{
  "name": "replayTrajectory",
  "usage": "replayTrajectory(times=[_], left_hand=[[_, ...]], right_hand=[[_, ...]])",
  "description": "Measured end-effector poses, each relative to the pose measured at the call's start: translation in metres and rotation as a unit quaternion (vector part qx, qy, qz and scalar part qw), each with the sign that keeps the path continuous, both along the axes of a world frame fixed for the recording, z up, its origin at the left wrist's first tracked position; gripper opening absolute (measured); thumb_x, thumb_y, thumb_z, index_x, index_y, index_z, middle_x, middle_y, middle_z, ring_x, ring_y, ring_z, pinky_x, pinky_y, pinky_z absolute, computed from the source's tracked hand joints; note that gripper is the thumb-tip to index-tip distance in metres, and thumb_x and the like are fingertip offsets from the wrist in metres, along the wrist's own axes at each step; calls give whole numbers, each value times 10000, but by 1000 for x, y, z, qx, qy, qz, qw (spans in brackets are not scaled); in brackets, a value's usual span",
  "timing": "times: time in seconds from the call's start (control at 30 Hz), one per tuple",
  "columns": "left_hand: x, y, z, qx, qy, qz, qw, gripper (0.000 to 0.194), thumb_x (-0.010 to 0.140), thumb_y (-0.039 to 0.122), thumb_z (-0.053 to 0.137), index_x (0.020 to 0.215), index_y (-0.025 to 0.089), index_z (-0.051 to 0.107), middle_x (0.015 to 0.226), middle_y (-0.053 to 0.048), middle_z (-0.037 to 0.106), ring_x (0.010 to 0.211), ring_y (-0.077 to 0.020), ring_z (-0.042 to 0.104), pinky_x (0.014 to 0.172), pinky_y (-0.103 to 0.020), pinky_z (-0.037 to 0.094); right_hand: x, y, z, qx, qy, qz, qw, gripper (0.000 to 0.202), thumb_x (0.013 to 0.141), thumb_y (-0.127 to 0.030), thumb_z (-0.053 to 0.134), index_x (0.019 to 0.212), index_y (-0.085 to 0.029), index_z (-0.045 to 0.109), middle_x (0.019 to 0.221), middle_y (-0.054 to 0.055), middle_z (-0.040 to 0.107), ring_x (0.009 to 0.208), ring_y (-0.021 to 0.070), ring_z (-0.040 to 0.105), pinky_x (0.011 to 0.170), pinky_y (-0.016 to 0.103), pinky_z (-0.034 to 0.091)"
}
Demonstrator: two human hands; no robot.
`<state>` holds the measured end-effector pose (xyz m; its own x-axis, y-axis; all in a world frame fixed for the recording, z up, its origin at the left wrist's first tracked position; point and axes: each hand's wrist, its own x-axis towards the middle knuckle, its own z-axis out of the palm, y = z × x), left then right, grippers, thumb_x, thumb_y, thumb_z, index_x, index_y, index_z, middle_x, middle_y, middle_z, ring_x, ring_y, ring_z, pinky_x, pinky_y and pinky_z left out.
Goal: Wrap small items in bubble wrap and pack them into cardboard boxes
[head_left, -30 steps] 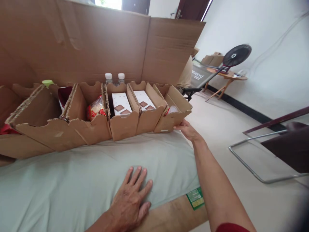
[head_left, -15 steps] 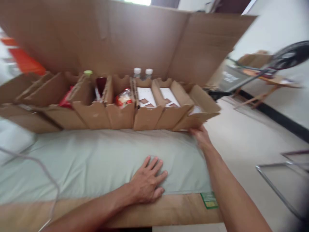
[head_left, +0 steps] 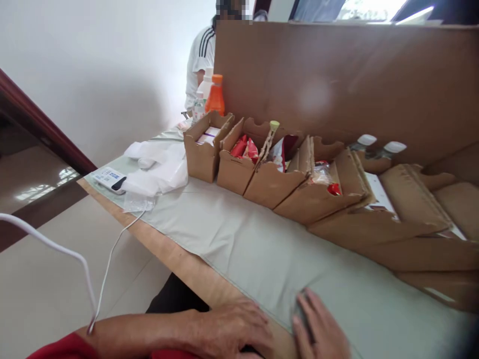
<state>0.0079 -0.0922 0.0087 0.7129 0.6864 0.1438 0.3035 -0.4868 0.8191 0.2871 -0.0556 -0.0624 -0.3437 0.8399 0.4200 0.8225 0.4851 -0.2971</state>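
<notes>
My left hand (head_left: 241,326) rests at the wooden front edge of the table, fingers loosely extended and holding nothing. Beside it, to the right, my right hand (head_left: 322,329) lies on the pale green cloth (head_left: 239,239) with its fingers stretched out and apart. Both hands are low in the view, and the bottom edge cuts off part of each. Beyond them stands a row of cardboard bins (head_left: 269,187). Red packets (head_left: 245,148), a clear and red wrapped packet (head_left: 324,174) and a white box (head_left: 379,194) show inside some of them.
A tall cardboard panel (head_left: 337,75) rises behind the bins. An orange bottle (head_left: 215,97) and capped bottles (head_left: 364,142) stand behind them. White plastic bags (head_left: 160,162) and a white device (head_left: 109,179) lie on the left. A white cable (head_left: 112,249) hangs there. A person (head_left: 200,60) is behind.
The view has swung left. My right hand has left the rightmost bin's lower corner and now lies on the cloth. My left hand has moved from the cloth to the table edge.
</notes>
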Motion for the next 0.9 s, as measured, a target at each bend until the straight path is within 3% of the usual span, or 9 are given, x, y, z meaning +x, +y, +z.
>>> replayTrajectory(times=[0.1, 0.23, 0.33, 0.47, 0.57, 0.63, 0.7, 0.8, 0.9], left_hand=[[-30, -1, 6, -65, -72, 116, 989, 278, 800, 186, 629, 1065, 208, 712, 983, -69, 767, 949, -253, 718, 908, -357, 544], [-70, -3, 10, -149, -195, 310, 919, 552, 742, 168, 595, 1294, 178, 581, 1117, -93, 739, 1023, -243, 692, 926, -358, 541], [-94, -10, 7, -205, -239, 384, 868, 439, 786, 207, 568, 1221, 170, 615, 1078, -92, 745, 1018, -238, 693, 918, -355, 541], [-104, -20, 3, -213, -198, 404, 867, 292, 762, 192, 555, 1022, 175, 689, 976, -64, 756, 926, -228, 691, 836, -325, 535], [-104, -25, 2, -178, -167, 400, 883, 292, 760, 176, 551, 999, 182, 717, 942, -49, 752, 889, -216, 678, 807, -308, 515], [-105, -27, -2, -164, -177, 406, 882, 266, 781, 187, 552, 984, 182, 722, 900, -46, 733, 849, -202, 660, 782, -304, 504], [-109, -27, -8, -175, -218, 411, 868, 234, 819, 225, 565, 987, 184, 722, 885, -46, 712, 840, -195, 646, 786, -312, 503], [-114, -23, -19, -253, -329, 406, 814, 363, 859, 337, 626, 1194, 203, 673, 1087, -84, 715, 990, -223, 660, 887, -366, 519], [-113, -13, -21, -326, -439, 395, 738, 777, 805, 447, 736, 1489, 235, 435, 1420, -161, 585, 1206, -293, 620, 993, -458, 508]], right_hand=[[-89, 15, 34, -35, 6, 169, 985, 329, 945, -276, 513, 1184, -337, 730, 1300, 37, 727, 1215, 319, 663, 925, 500, 553], [-193, 68, 93, -49, 4, 251, 967, 451, 909, -80, 434, 1159, -286, 747, 1317, 43, 718, 1293, 277, 609, 978, 467, 522], [-270, 103, 127, -15, -50, 304, 951, 438, 912, -32, 451, 1135, -258, 752, 1448, 78, 625, 1408, 290, 496, 1017, 481, 484], [-377, 130, 138, 2, -145, 368, 919, 248, 923, -152, 618, 1115, -237, 750, 1621, 117, 421, 1518, 342, 330, 1112, 530, 387], [-431, 144, 133, -48, -170, 346, 921, 352, 887, -195, 694, 1238, -169, 692, 1603, 182, 433, 1516, 375, 330, 1169, 569, 317], [-436, 147, 134, -60, -140, 309, 939, 468, 934, -168, 604, 1399, -119, 575, 1586, 212, 447, 1512, 363, 343, 1174, 580, 308], [-413, 142, 141, -47, -33, 286, 957, 520, 994, -197, 491, 1509, -138, 458, 1603, 178, 434, 1521, 324, 335, 1184, 565, 311], [-342, 116, 153, -57, 218, 228, 947, 542, 1023, -322, 470, 1556, -261, 401, 1633, 74, 407, 1504, 275, 372, 1189, 506, 358], [-260, 76, 145, -111, 408, 109, 899, 558, 1013, -363, 494, 1558, -285, 403, 1641, 75, 389, 1486, 291, 406, 1173, 512, 397]])
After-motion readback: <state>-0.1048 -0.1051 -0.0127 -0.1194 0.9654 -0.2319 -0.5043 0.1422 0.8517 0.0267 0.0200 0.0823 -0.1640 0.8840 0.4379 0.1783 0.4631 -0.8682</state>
